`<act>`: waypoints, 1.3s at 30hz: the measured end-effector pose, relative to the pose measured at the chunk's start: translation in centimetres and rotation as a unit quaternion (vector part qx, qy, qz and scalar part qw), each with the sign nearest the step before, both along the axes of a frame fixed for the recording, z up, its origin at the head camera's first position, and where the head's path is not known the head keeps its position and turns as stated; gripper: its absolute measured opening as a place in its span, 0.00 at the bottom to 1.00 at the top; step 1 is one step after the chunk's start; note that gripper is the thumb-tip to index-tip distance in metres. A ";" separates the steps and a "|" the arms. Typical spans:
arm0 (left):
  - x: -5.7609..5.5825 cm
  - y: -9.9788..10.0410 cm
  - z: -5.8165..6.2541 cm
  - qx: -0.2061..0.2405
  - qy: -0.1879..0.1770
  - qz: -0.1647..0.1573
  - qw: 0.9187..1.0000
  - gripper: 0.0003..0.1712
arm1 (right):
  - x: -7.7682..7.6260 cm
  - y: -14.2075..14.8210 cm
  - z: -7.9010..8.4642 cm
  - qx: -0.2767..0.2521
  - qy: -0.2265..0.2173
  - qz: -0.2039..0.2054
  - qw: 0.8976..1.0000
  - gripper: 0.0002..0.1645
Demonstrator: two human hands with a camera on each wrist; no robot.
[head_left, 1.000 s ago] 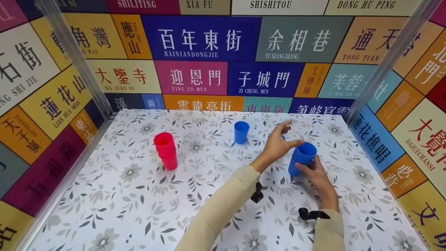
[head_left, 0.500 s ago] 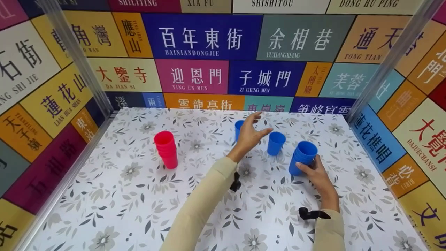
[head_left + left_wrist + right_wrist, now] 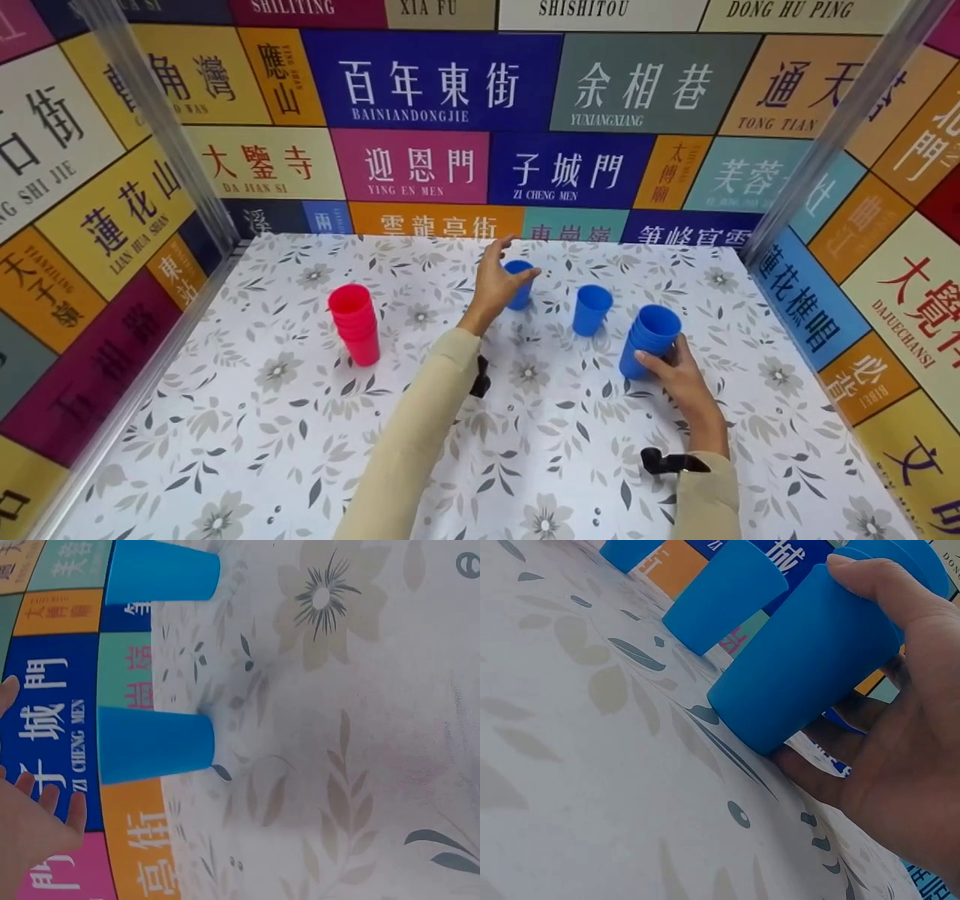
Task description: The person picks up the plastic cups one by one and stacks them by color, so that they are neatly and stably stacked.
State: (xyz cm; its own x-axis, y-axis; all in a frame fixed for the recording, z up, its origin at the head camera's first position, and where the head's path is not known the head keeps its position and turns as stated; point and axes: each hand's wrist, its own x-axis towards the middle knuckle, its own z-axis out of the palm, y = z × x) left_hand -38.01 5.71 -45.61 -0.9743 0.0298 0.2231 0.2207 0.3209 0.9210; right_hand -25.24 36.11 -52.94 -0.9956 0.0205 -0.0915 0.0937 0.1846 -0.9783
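Note:
My left hand (image 3: 495,283), fingers spread, hovers beside a single blue cup (image 3: 520,295) at the back of the table. In the left wrist view, bare space lies between that hand (image 3: 41,829) and the blue cup (image 3: 156,745). A second blue cup (image 3: 592,312) stands upright to its right. Farther right, my right hand (image 3: 684,379) grips a stack of nested blue cups (image 3: 649,337). Up close in the right wrist view, the thumb lies near the stack's (image 3: 802,664) upper part and the other fingers wrap behind it.
A stack of nested red cups (image 3: 355,326) stands on the left side of the white, floral-patterned table (image 3: 525,435). Walls covered in coloured street-name panels (image 3: 427,79) enclose the back and both sides.
My left hand has left the stack and moved left past the middle blue cup to the far one. The middle cup, earlier behind that hand, now shows fully. The right hand stays put.

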 end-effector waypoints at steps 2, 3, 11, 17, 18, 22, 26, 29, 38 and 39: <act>-0.3 -0.1 -0.4 0.011 -0.018 0.006 1.000 0.44 | 0.0 0.0 0.0 -0.001 -0.001 0.000 1.000 0.57; -0.4 -0.2 -0.6 0.015 -0.027 0.008 0.999 0.45 | 0.0 0.0 0.0 -0.002 -0.002 -0.001 1.000 0.57; -1.1 -0.5 -2.1 -0.001 -0.064 0.006 0.998 0.52 | 0.1 -0.1 0.2 0.004 -0.002 -0.001 1.000 0.58; -1.4 -0.7 -2.9 0.011 -0.075 -0.007 0.997 0.55 | -0.1 0.1 0.1 0.019 -0.001 -0.007 1.000 0.58; -1.5 -0.7 -3.1 0.015 -0.079 -0.006 0.997 0.55 | -0.1 0.1 0.0 0.019 0.001 -0.006 1.000 0.58; -1.5 -0.6 -3.7 0.031 -0.107 0.002 0.994 0.54 | -0.1 0.0 0.0 0.013 0.001 -0.005 1.000 0.57; -1.4 -0.3 -4.1 0.047 -0.134 0.003 0.990 0.54 | -0.1 0.1 -0.1 0.009 0.000 -0.006 1.000 0.57; -1.4 0.0 -4.2 0.056 -0.142 0.004 0.988 0.54 | -0.1 0.2 -0.2 0.012 -0.007 -0.007 1.000 0.58; -1.0 0.5 -4.0 0.052 -0.138 0.012 0.989 0.53 | -0.1 0.1 -0.2 0.012 -0.002 -0.008 1.000 0.57; -1.0 0.6 -4.0 0.048 -0.136 0.012 0.990 0.53 | -0.1 0.1 -0.2 0.011 -0.002 -0.009 1.000 0.57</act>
State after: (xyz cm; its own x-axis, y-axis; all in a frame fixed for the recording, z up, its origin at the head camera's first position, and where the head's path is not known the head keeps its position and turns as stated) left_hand -38.97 6.30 -49.58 -0.9989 -0.0023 -0.0462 -0.0455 0.2313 0.9718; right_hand -25.32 36.21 -53.14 -0.9946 0.0412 -0.0950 0.1015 0.2051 -0.9735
